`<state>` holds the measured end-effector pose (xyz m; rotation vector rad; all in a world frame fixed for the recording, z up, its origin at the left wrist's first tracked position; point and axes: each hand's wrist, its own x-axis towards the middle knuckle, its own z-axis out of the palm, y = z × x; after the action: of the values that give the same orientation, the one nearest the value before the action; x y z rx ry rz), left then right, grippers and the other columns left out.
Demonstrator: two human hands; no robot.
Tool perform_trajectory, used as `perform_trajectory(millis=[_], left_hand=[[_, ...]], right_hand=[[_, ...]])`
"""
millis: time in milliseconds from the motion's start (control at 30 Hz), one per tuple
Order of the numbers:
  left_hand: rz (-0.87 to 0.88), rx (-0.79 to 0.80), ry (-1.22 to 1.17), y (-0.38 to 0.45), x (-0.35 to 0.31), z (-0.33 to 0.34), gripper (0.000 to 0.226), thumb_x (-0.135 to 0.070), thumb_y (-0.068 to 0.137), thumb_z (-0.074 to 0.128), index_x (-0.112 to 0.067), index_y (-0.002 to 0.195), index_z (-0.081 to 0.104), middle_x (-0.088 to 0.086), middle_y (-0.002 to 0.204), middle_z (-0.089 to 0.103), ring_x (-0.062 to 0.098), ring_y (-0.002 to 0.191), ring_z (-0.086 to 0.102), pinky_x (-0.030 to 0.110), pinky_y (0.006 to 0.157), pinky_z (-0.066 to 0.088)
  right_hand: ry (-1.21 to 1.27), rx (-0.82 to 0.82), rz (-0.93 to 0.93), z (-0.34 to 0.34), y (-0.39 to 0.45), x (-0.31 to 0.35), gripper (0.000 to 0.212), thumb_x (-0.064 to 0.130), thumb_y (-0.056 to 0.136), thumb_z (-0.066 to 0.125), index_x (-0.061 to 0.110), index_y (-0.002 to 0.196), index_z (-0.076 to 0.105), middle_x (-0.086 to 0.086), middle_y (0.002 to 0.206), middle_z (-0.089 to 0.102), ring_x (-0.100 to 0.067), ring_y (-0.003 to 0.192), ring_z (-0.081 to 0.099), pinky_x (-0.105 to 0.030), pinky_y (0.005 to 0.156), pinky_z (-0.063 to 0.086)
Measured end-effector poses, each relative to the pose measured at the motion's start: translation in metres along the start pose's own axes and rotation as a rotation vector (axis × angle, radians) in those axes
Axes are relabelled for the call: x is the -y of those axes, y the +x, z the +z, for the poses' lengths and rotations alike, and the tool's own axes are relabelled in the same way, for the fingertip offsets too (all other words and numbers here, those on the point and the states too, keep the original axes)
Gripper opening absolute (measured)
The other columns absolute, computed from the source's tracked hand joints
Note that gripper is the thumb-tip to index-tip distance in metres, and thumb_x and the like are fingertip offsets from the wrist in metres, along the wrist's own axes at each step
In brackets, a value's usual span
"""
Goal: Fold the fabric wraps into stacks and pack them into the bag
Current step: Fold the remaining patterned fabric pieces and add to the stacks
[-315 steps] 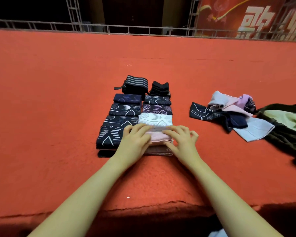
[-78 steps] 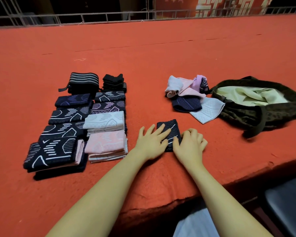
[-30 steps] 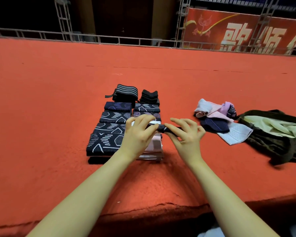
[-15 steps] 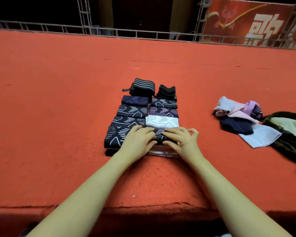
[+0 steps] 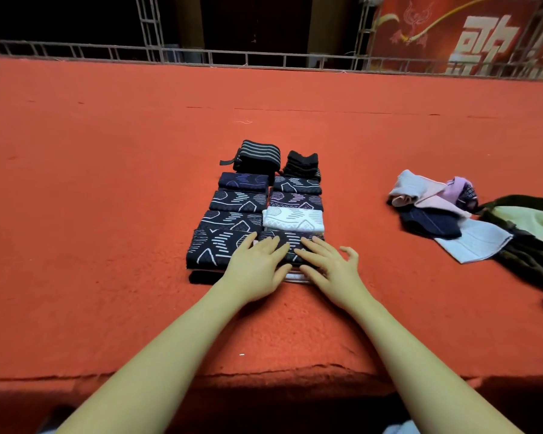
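While both sets of fingers lie straight and spread, the left hand (image 5: 257, 264) and right hand (image 5: 333, 266) press flat on a dark patterned wrap (image 5: 287, 245) topping the nearest right-hand stack on the red carpet (image 5: 107, 183). Unfolded wraps (image 5: 433, 208) lie well apart, beside the bag (image 5: 533, 233).

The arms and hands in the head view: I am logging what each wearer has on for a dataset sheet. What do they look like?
Both forearms are bare up to the bottom edge of the picture, with no sleeve showing. The left hand and the right hand wear no gloves, and no rings, watch or bracelet show on them. No markings or straps are visible.
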<state>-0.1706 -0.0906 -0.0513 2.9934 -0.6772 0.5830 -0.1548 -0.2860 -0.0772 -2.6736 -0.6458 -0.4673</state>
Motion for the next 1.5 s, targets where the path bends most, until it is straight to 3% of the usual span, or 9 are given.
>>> perform_trajectory(millis=[100,300,500,633,767,900,1233,1367,1500], left_hand=[[-0.025,0.082,-0.018,-0.003,-0.004,-0.003,0.07,-0.048,0.085,0.016,-0.015,0.13,0.058,0.008,0.133,0.057,0.021,0.124,0.053,0.047,0.11,0.028],[0.005,-0.132,-0.02,0.018,-0.019,-0.012,0.046,-0.033,0.081,0.037,-0.011,0.104,0.071,0.008,0.106,0.07,0.025,0.098,0.066,0.04,0.095,0.042],[0.095,-0.125,-0.1,0.066,-0.078,-0.005,0.045,-0.031,0.077,0.036,-0.012,0.099,0.071,0.006,0.102,0.071,0.022,0.094,0.067,0.036,0.091,0.042],[0.116,-0.091,-0.169,0.099,-0.122,0.01,0.044,-0.03,0.078,0.037,-0.011,0.099,0.071,0.007,0.104,0.071,0.024,0.097,0.067,0.041,0.09,0.048],[0.114,0.051,-0.283,0.132,-0.16,0.031,0.042,-0.026,0.094,0.045,-0.011,0.133,0.051,0.007,0.14,0.049,0.022,0.13,0.042,0.038,0.107,0.021],[0.095,0.114,-0.303,0.163,-0.191,0.059,0.049,-0.027,0.097,0.043,-0.015,0.144,0.037,0.004,0.151,0.034,0.019,0.138,0.03,0.035,0.108,0.018],[0.032,0.108,-0.411,0.223,-0.197,0.115,0.059,-0.035,0.098,0.041,-0.025,0.152,0.018,0.001,0.16,0.008,0.017,0.144,0.016,0.04,0.112,0.017],[0.06,0.178,-0.395,0.243,-0.194,0.124,0.046,-0.037,0.1,0.038,-0.026,0.145,0.034,-0.005,0.158,0.019,0.011,0.143,0.018,0.038,0.111,0.015],[0.046,0.114,-0.422,0.242,-0.193,0.128,0.032,-0.031,0.1,0.042,-0.024,0.128,0.053,-0.007,0.149,0.037,0.007,0.136,0.03,0.032,0.102,0.017]], right_hand=[[0.088,-0.037,0.023,-0.002,-0.003,0.004,0.04,0.049,0.091,0.043,0.042,0.129,0.053,0.025,0.143,0.035,0.008,0.133,0.023,-0.026,0.097,0.006],[0.204,-0.353,0.08,-0.017,-0.01,-0.004,0.039,0.044,0.088,0.04,0.03,0.114,0.066,0.017,0.122,0.058,0.0,0.112,0.049,-0.024,0.082,0.016],[0.111,-0.348,0.245,-0.036,-0.029,-0.056,0.038,0.035,0.087,0.041,0.024,0.111,0.067,0.006,0.115,0.062,-0.014,0.103,0.055,-0.023,0.078,0.016],[0.041,-0.34,0.419,-0.048,-0.041,-0.104,0.035,0.025,0.086,0.046,0.018,0.115,0.065,0.001,0.117,0.061,-0.022,0.108,0.053,-0.022,0.078,0.014],[-0.032,-0.316,0.59,-0.06,-0.05,-0.153,0.032,0.015,0.091,0.056,0.012,0.122,0.06,-0.006,0.125,0.057,-0.027,0.116,0.047,-0.032,0.089,0.022],[-0.09,-0.268,0.719,-0.067,-0.045,-0.188,0.045,0.02,0.09,0.057,0.012,0.134,0.048,-0.007,0.14,0.046,-0.028,0.127,0.037,-0.038,0.099,0.021],[-0.299,-0.089,0.66,-0.06,-0.011,-0.245,0.049,0.037,0.097,0.047,0.022,0.143,0.04,-0.003,0.154,0.028,-0.02,0.144,0.016,-0.044,0.108,0.004],[-0.337,-0.169,0.623,-0.053,-0.004,-0.258,0.028,0.03,0.095,0.053,0.021,0.119,0.065,-0.002,0.135,0.054,-0.025,0.134,0.035,-0.042,0.101,0.006],[-0.359,-0.302,0.517,-0.05,0.0,-0.261,0.016,0.02,0.086,0.059,0.014,0.081,0.073,-0.003,0.087,0.066,-0.03,0.097,0.059,-0.039,0.092,0.015]])
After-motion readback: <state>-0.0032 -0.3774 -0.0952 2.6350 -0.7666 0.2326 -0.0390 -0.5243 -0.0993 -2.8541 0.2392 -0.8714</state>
